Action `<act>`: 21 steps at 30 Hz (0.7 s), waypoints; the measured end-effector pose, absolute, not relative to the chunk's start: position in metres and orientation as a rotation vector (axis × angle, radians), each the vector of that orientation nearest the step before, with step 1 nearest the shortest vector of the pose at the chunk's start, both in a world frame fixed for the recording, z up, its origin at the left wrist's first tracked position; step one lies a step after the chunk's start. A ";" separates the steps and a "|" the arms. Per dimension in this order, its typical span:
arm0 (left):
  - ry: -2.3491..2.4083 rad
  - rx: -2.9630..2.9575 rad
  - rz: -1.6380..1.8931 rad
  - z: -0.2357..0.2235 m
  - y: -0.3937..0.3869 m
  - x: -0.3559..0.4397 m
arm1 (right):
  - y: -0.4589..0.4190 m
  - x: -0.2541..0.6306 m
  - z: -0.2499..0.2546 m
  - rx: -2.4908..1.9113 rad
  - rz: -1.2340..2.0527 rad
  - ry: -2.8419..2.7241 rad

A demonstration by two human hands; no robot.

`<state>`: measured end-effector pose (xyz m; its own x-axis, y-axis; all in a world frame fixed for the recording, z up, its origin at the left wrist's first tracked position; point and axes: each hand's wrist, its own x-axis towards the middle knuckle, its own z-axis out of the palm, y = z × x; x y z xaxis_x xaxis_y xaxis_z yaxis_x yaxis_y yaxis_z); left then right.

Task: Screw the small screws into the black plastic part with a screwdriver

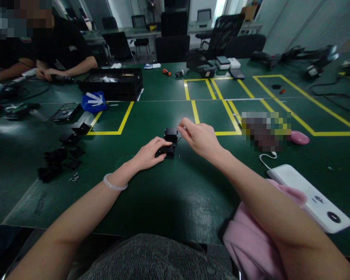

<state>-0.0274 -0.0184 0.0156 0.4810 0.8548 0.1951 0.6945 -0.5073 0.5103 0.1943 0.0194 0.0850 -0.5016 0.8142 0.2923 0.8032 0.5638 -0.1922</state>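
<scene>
Near the middle of the green table lies a small black hinged part [171, 134], box-shaped, with an upper and a lower half. My left hand [148, 153] grips its lower half, thumb in front and fingers over the top. At the part's right side my right hand [200, 138] is closed in a pinch. A thin metal rod [179, 139] shows just below its fingertips, against the part's edge; its exact kind is too small to tell. One tiny screw [179, 156] lies on the table just right of the part.
Several black parts [55, 157] and loose screws [74, 177] lie at left. Farther back are a blue pouch [93, 102], a black crate [113, 83] and an orange screwdriver [167, 72]. A white power bank [309, 196] and pink cloth [251, 237] lie at right. Two people sit far left.
</scene>
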 end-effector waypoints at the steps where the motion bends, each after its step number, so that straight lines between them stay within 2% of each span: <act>1: 1.300 2.369 0.612 0.016 -0.018 -0.027 | 0.019 0.194 0.085 -1.329 0.038 -2.456; 21: 1.297 2.383 0.607 0.016 -0.019 -0.027 | 0.017 0.192 0.087 -1.310 0.077 -2.444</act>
